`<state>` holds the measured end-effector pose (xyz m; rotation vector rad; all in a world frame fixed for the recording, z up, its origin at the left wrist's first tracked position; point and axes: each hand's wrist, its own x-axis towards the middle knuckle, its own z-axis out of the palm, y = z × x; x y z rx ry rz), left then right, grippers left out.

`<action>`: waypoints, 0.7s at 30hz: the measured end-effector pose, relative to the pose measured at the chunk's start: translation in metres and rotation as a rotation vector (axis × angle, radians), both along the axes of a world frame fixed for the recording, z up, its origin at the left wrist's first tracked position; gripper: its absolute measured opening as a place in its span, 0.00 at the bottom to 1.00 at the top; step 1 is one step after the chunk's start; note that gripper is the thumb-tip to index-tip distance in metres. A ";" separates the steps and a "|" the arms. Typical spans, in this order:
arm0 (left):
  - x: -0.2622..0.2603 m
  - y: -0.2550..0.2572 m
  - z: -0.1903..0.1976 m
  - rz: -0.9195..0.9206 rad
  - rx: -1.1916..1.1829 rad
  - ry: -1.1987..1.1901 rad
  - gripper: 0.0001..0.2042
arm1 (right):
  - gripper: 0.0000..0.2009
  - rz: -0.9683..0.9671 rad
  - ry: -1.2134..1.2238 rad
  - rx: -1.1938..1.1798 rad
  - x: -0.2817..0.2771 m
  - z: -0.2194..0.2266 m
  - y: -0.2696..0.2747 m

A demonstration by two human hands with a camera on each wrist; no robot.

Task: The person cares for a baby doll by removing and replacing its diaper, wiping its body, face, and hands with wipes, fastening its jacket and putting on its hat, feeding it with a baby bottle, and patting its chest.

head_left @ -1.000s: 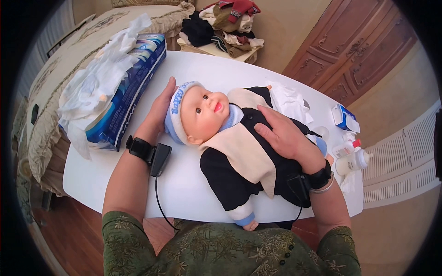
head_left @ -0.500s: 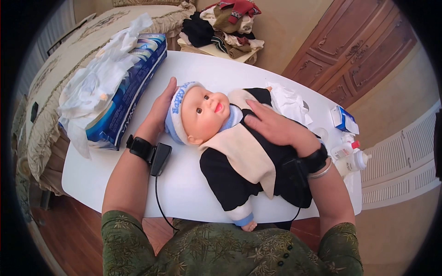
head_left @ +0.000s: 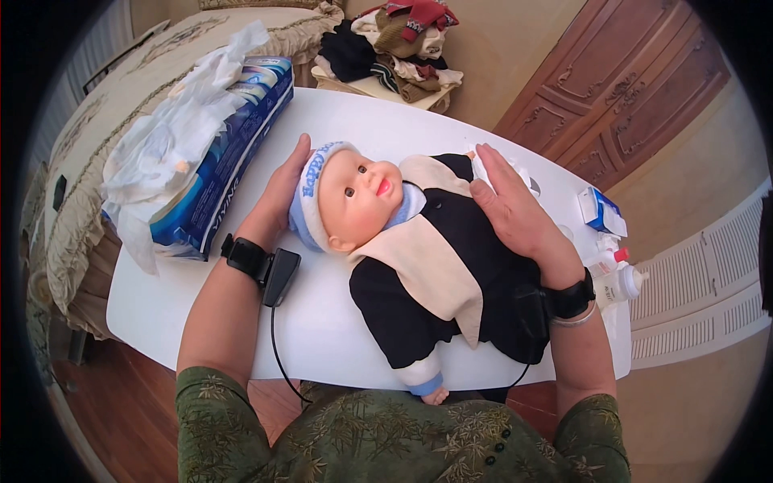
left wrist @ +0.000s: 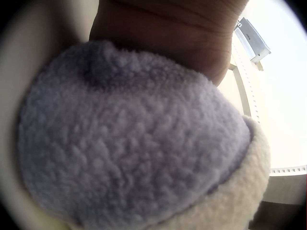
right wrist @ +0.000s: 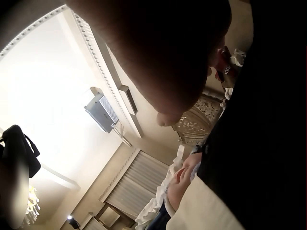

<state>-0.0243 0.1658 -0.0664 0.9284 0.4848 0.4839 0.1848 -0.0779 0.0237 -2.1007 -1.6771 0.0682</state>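
Note:
A baby doll lies on its back on the white table, in a black jacket with a wide cream collar. On its head is a fleecy blue and white hat. My left hand rests along the crown of this hat with its fingers straight; the fleece fills the left wrist view. Over the far side of the jacket lies my right hand, fingers straight and together, thumb up beside them. Seen from the right wrist, that hand is dark and overlaps the jacket.
A blue diaper pack with white wipes or diapers on top stands at the left. At the right are a small blue and white box and a baby bottle. Folded clothes are piled behind the table.
My right hand has slid up the jacket towards the collar, then out to the right over the jacket's far side. The left hand and the doll's head have stayed in place.

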 end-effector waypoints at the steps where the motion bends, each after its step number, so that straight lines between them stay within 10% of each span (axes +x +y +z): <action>1: 0.000 0.001 -0.001 0.000 0.000 -0.001 0.32 | 0.33 -0.031 -0.006 0.045 0.001 -0.002 -0.001; 21: -0.002 -0.006 0.006 0.032 0.028 0.045 0.31 | 0.30 0.093 -0.070 0.071 -0.024 -0.001 -0.010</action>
